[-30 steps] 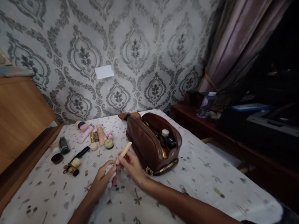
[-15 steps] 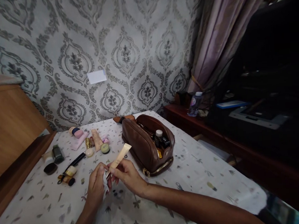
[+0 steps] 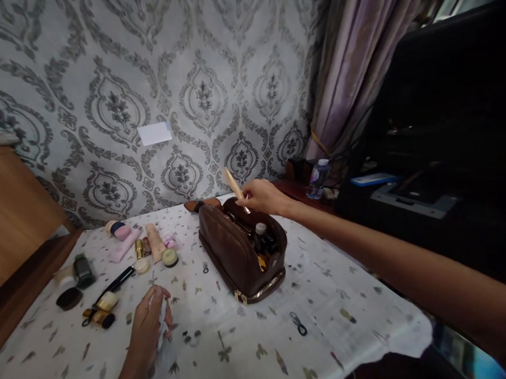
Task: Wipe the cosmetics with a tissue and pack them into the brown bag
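My right hand point(image 3: 259, 196) holds a slim cream-coloured tube point(image 3: 234, 185) over the far end of a brown toiletry bag point(image 3: 228, 247). The bag lies unzipped, with a white-capped bottle point(image 3: 261, 230) and dark items showing inside. Lower left, just above the tablecloth, my left hand point(image 3: 151, 316) is closed around a crumpled white tissue point(image 3: 162, 321). Left of it lie a gold-and-black bottle point(image 3: 101, 318), a black-handled brush point(image 3: 121, 279) and a small green-lidded jar point(image 3: 170, 258).
More cosmetics lie at the table's left: a peach tube point(image 3: 155, 242), a pink tube point(image 3: 124, 245) and a dark green bottle point(image 3: 84, 271). A wooden cabinet point(image 3: 16, 207) borders that side. A clear bottle point(image 3: 318, 179) stands on the dark furniture at right.
My right hand has carried the cream tube up and right, away from my left hand, to above the bag. My left hand has kept the tissue and sits slightly lower. The view shifted slightly.
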The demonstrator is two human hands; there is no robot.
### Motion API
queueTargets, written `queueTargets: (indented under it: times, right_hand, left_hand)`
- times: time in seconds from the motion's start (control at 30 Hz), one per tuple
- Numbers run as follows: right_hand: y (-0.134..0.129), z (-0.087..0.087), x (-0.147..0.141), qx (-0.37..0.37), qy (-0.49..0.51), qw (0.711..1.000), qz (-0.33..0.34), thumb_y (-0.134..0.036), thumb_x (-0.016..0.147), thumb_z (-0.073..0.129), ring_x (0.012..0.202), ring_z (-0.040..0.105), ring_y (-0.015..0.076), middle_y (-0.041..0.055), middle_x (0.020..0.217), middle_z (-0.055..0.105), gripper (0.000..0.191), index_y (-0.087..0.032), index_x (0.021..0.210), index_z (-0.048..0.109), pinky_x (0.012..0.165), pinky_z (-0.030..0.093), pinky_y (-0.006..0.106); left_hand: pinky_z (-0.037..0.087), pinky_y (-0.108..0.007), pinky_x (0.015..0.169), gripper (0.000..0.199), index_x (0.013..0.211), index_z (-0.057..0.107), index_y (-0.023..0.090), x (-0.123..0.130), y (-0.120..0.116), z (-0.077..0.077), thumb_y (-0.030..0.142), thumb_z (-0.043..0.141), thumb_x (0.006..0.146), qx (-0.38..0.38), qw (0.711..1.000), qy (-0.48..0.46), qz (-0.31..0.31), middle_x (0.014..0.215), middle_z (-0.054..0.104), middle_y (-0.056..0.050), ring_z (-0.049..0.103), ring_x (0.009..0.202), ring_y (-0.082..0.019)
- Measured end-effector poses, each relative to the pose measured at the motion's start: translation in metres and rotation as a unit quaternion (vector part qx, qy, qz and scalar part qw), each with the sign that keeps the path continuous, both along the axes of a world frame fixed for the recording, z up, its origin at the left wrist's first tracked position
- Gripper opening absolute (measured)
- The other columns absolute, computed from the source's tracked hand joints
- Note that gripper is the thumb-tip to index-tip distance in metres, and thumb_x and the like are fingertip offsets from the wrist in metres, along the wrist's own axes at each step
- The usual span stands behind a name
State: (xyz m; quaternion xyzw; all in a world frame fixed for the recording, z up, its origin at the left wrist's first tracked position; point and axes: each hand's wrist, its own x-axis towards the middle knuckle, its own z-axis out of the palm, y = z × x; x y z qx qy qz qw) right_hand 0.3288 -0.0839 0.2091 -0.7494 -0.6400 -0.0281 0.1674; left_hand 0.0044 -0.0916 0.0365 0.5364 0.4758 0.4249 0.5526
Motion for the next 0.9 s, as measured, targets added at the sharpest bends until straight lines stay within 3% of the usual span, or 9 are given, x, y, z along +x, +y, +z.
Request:
queueTargets:
  times: [0.07, 0.13, 0.23, 0.37, 0.53, 0.9]
  right_hand:
    - [0.006, -0.004, 0.006, -0.066, -0.089, 0.994, -0.022, -0.033, 0.084, 0.065, 0.087, 0.069, 0.0241, 0.0107, 0.091, 0.073, 0.021, -0.014, 0.094, 0.07, 0.066, 0.046, 0.027]
    - [0.01, -0.013, 0.004, -0.092, -0.116, 0.989, -0.013, -0.028, 0.081, 0.068, 0.096, 0.069, 0.0284, 0.0158, 0.107, 0.072, 0.034, -0.013, 0.112, 0.065, 0.071, 0.049, 0.03]
    - [0.015, -0.025, -0.004, -0.113, -0.14, 0.984, 0.018, -0.022, 0.083, 0.065, 0.104, 0.067, 0.0305, 0.0195, 0.115, 0.069, 0.043, -0.011, 0.124, 0.058, 0.078, 0.051, 0.034]
    - [0.021, -0.03, -0.014, -0.135, -0.174, 0.974, 0.045, -0.016, 0.093, 0.049, 0.11, 0.066, 0.0301, 0.0209, 0.114, 0.07, 0.03, -0.01, 0.118, 0.063, 0.086, 0.05, 0.035]
    - [0.031, -0.032, -0.019, -0.15, -0.203, 0.966, 0.049, -0.01, 0.091, 0.049, 0.109, 0.067, 0.0309, 0.0223, 0.112, 0.071, 0.03, -0.008, 0.114, 0.068, 0.085, 0.052, 0.035]
    - [0.049, -0.055, -0.008, -0.15, -0.209, 0.965, 0.048, -0.016, 0.094, 0.049, 0.106, 0.069, 0.0298, 0.0228, 0.107, 0.072, 0.031, -0.01, 0.116, 0.069, 0.083, 0.053, 0.033]
  left_hand:
    - [0.031, -0.016, 0.031, 0.056, 0.08, 0.05, 0.021, 0.001, 0.0, -0.002, 0.077, 0.055, 0.074, -0.006, 1.0, 0.014, -0.011, 0.045, 0.046, 0.007, 0.038, 0.036, -0.009]
    - [0.031, -0.016, 0.031, 0.057, 0.079, 0.05, 0.021, 0.001, 0.001, -0.005, 0.078, 0.053, 0.075, -0.016, 0.999, 0.027, -0.022, 0.045, 0.046, 0.007, 0.039, 0.036, -0.009]
    - [0.032, -0.015, 0.033, 0.058, 0.079, 0.05, 0.021, 0.001, 0.002, -0.008, 0.079, 0.053, 0.074, -0.019, 0.999, 0.028, -0.035, 0.045, 0.046, 0.008, 0.039, 0.037, -0.008]
    - [0.032, -0.016, 0.033, 0.058, 0.08, 0.05, 0.021, -0.002, 0.004, -0.01, 0.079, 0.053, 0.075, -0.02, 0.999, 0.031, -0.04, 0.045, 0.046, 0.008, 0.039, 0.036, -0.008]
    - [0.033, -0.016, 0.034, 0.053, 0.082, 0.052, 0.021, -0.004, 0.004, -0.011, 0.074, 0.053, 0.078, -0.014, 0.997, 0.044, -0.056, 0.047, 0.047, 0.007, 0.041, 0.038, -0.009]
    - [0.035, -0.018, 0.036, 0.051, 0.084, 0.051, 0.021, -0.008, 0.008, -0.017, 0.072, 0.049, 0.083, 0.009, 0.994, 0.059, -0.09, 0.047, 0.047, 0.007, 0.041, 0.037, -0.009]
